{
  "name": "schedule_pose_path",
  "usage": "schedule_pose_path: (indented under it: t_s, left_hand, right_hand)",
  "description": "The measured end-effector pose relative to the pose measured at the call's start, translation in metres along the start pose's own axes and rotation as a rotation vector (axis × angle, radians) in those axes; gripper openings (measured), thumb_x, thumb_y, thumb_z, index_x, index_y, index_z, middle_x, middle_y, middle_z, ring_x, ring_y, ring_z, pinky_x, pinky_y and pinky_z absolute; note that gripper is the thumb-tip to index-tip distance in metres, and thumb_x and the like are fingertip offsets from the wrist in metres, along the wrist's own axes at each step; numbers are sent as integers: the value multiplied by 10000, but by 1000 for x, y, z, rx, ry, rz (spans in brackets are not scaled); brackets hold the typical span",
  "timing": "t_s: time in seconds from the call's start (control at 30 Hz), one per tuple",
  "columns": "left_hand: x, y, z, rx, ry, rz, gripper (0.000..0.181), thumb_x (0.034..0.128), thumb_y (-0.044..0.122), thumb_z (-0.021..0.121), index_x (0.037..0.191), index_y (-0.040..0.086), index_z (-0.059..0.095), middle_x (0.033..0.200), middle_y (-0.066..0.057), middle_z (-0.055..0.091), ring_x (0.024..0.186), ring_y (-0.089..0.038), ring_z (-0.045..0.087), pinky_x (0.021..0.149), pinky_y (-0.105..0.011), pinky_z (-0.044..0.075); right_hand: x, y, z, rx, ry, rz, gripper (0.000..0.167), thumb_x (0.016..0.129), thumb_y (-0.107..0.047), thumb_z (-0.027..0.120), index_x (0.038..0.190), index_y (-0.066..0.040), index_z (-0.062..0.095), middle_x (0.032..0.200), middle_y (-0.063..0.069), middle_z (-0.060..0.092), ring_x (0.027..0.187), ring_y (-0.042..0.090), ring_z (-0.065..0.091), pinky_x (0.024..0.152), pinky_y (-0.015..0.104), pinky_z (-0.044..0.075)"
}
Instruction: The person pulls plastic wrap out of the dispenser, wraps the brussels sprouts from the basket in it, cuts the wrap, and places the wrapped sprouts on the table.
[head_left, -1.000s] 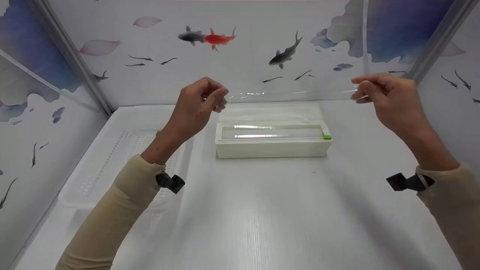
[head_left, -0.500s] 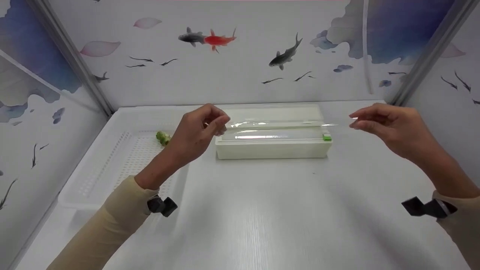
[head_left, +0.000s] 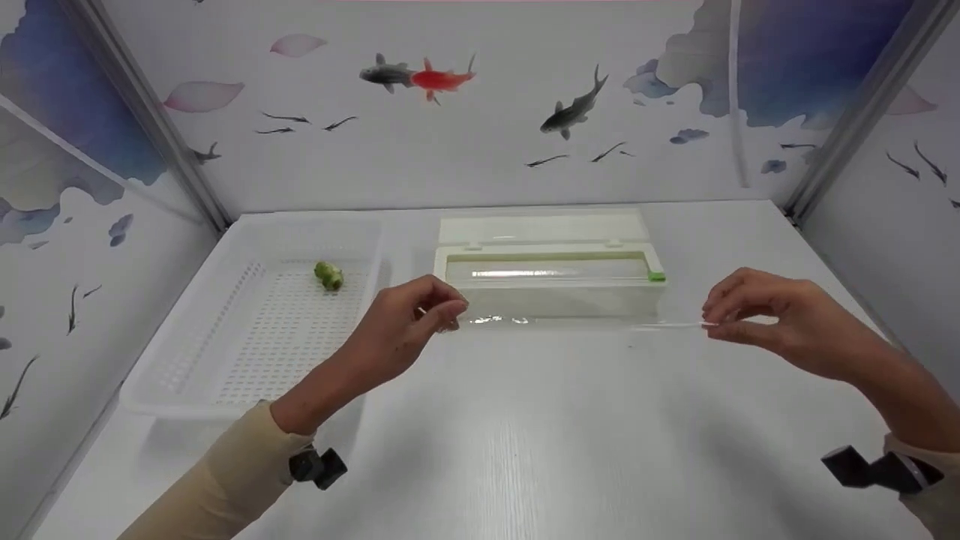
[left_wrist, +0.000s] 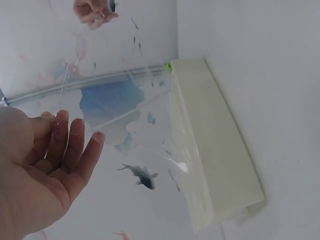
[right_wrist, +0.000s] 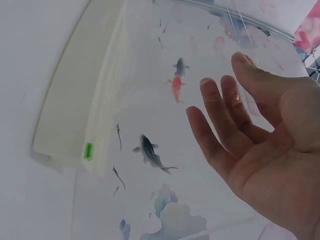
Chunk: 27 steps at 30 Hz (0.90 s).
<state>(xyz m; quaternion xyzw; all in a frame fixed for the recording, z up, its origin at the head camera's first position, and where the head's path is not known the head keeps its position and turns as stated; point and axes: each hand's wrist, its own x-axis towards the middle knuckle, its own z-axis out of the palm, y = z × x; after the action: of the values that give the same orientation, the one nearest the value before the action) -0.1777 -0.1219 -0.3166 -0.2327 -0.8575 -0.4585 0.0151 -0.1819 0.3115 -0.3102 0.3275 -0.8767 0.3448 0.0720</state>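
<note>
A sheet of clear cling film (head_left: pixel 517 321) stretches between my two hands, in front of a cream dispenser box (head_left: pixel 551 301) with its lid (head_left: pixel 540 227) tipped back. At the film's left corner, my left hand (head_left: pixel 409 319) pinches the edge between thumb and forefinger; the left wrist view shows its other fingers loosely bent. My right hand (head_left: pixel 787 322) pinches the opposite corner, off the box's right end. From the box's opening the film runs to both hands, as the left wrist view shows beside the box's side (left_wrist: pixel 220 145). A green slider (head_left: pixel 657 277) sits at the box's right front corner.
To the left stands a white perforated basket (head_left: pixel 146 405) holding a small green vegetable piece (head_left: pixel 328 276). White panels printed with fish enclose the table (head_left: pixel 510 450) at the back and both sides. The left forearm reaches over the basket's near right corner.
Both hands have come down and toward the person, drawing the film's edge from above and behind the box to in front of it. The vegetable piece, hidden by the left arm before, now shows.
</note>
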Motion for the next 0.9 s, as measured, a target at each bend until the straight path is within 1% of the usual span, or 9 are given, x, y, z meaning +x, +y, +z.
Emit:
schedule_pose_path:
  t_s: [0.13, 0.33, 0.4, 0.47, 0.53, 0.63, 0.77, 0.83, 0.9]
  left_hand:
    - [-10, -3, 9, 11, -22, -57, 185, 1013, 186, 599, 1135, 82, 690, 917, -44, 716, 863, -155, 687, 751, -283, 558]
    - [-25, -12, 22, 21, -115, -184, 163, 979, 193, 649, 980, 83, 769, 928, -39, 748, 893, -174, 696, 743, -289, 538]
    - [-31, -15, 25, -2, -135, -223, 151, 966, 202, 668, 950, 87, 765, 980, -50, 718, 917, -195, 699, 769, -306, 549]
    - [-37, -18, 29, -12, -143, -255, 143, 955, 218, 685, 925, 99, 760, 1080, -73, 669, 1029, -233, 676, 826, -346, 554]
    - [-42, -21, 32, -15, -154, -274, 137, 945, 215, 699, 913, 96, 758, 1159, -106, 621, 1165, -283, 623, 926, -420, 546]
    - [-47, -27, 37, -28, -198, -316, 141, 943, 212, 699, 913, 91, 764, 1219, -123, 640, 1245, -341, 581, 953, -471, 536]
    - [-52, -37, 40, -137, -264, -405, 172, 956, 185, 679, 982, 34, 757, 1140, -98, 728, 1076, -322, 702, 835, -407, 600]
    - [-54, -43, 42, -194, -273, -434, 183, 960, 160, 671, 1006, 4, 754, 1084, -119, 750, 1000, -305, 723, 778, -374, 623]
    - [-55, -49, 45, -237, -274, -444, 197, 962, 139, 664, 1023, -28, 751, 1069, -155, 749, 1005, -286, 724, 782, -368, 637]
  right_hand:
    - [-10, 7, 8, 17, -97, 1, 304, 761, 54, 802, 913, -208, 783, 856, -88, 559, 760, 22, 513, 565, 169, 443]
    - [-22, 18, 19, 173, -267, 129, 169, 845, -54, 773, 980, -147, 815, 680, -30, 525, 623, 49, 415, 480, 232, 384]
    - [-26, 22, 23, 217, -308, 161, 151, 870, -72, 755, 997, -132, 813, 680, -46, 565, 627, 28, 471, 504, 218, 428]
    - [-29, 25, 25, 269, -359, 218, 144, 896, -92, 735, 1022, -103, 804, 742, -93, 657, 657, 18, 579, 560, 209, 511]
    - [-31, 28, 28, 315, -415, 295, 173, 921, -118, 713, 1067, -62, 787, 866, -114, 741, 701, 66, 682, 632, 241, 582]
    - [-35, 30, 33, 371, -474, 423, 247, 940, -156, 696, 1130, -10, 753, 1028, 15, 784, 733, 177, 751, 684, 311, 627]
    - [-39, 34, 45, 394, -499, 498, 291, 943, -193, 695, 1162, -7, 738, 1133, 193, 740, 740, 203, 754, 654, 334, 632]
    - [-42, 38, 51, 404, -510, 503, 292, 951, -200, 686, 1174, -17, 735, 1165, 225, 719, 778, 181, 745, 643, 348, 633]
    - [-46, 42, 57, 416, -521, 504, 289, 967, -210, 668, 1184, -30, 730, 1140, 232, 713, 822, 157, 727, 647, 366, 635]
